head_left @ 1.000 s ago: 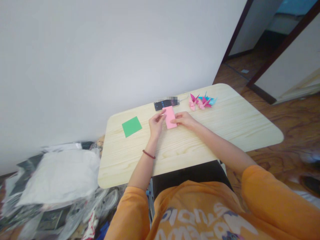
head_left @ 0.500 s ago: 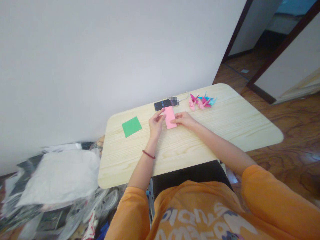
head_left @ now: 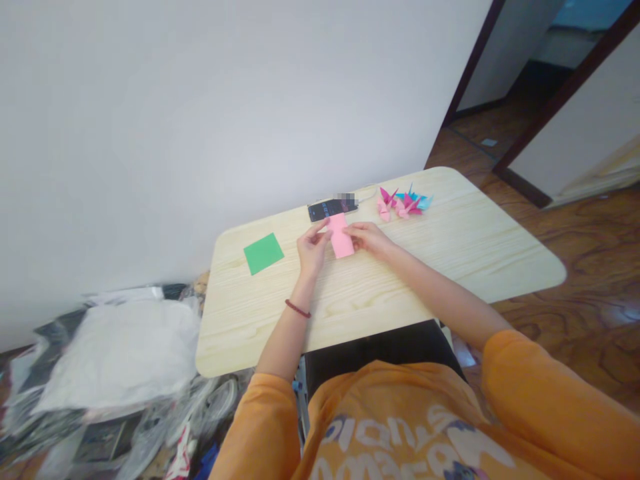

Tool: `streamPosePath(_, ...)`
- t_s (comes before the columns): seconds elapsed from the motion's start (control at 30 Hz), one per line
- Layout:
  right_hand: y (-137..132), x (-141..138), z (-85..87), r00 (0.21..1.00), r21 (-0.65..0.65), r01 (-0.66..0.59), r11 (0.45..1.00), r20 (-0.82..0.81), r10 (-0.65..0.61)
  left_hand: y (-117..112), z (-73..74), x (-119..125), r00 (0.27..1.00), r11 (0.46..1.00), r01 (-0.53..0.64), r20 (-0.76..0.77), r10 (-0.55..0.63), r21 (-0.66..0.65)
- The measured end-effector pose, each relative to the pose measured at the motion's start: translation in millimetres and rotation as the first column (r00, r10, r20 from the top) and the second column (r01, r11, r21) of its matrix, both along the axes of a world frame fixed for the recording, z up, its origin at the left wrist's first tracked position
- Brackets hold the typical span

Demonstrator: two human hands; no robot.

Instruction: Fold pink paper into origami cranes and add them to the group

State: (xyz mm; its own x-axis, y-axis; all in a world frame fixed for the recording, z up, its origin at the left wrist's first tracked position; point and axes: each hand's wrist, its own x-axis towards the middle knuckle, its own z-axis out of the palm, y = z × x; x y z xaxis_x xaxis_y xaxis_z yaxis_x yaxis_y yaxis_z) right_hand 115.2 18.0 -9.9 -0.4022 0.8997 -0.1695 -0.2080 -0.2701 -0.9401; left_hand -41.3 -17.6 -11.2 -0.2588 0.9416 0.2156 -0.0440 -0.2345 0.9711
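A pink sheet of paper (head_left: 341, 241), folded into a narrow rectangle, is held between my two hands over the middle of the table. My left hand (head_left: 313, 245) grips its left edge with thumb and fingers. On the opposite edge, my right hand (head_left: 369, 238) pinches the paper, its thumb lying on the front face. Some fingers of the right hand are hidden behind the paper. Farther left lies a flat green square of paper (head_left: 264, 253). Several folded paper cranes (head_left: 407, 204) in pink, magenta and blue stand together at the back right.
Behind the pink paper, a dark phone (head_left: 320, 211) lies near the wall with a white cable beside it. The pale wooden table (head_left: 465, 233) has rounded corners. On the floor at left, a white bag (head_left: 120, 353) rests among plastic wrappings. A doorway is at right.
My right thumb has shifted upward along the right edge of the pink paper. My left hand has barely moved.
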Motion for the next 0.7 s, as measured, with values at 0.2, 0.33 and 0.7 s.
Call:
streamPosePath(0.2,1.8,-1.5,-4.7,0.977,0.283,0.044,0.958,0.186,-0.100,-0.4,-2.8,5.1,0.997,0.998,-0.057,0.057,0.059,-0.031)
streamPosePath(0.33,-2.0,-0.6,-0.8,0.916,0.488,0.018,0.873,0.341,-0.210,-0.9,-3.3,6.5,0.993,0.996,-0.072,0.090,0.077,-0.061)
streamPosePath(0.7,-1.6,-6.1,-1.4,0.941,0.426,-0.054,0.903,0.325,-0.097,0.4,-5.5,7.1,0.970,0.977,-0.211,0.111,0.214,-0.043)
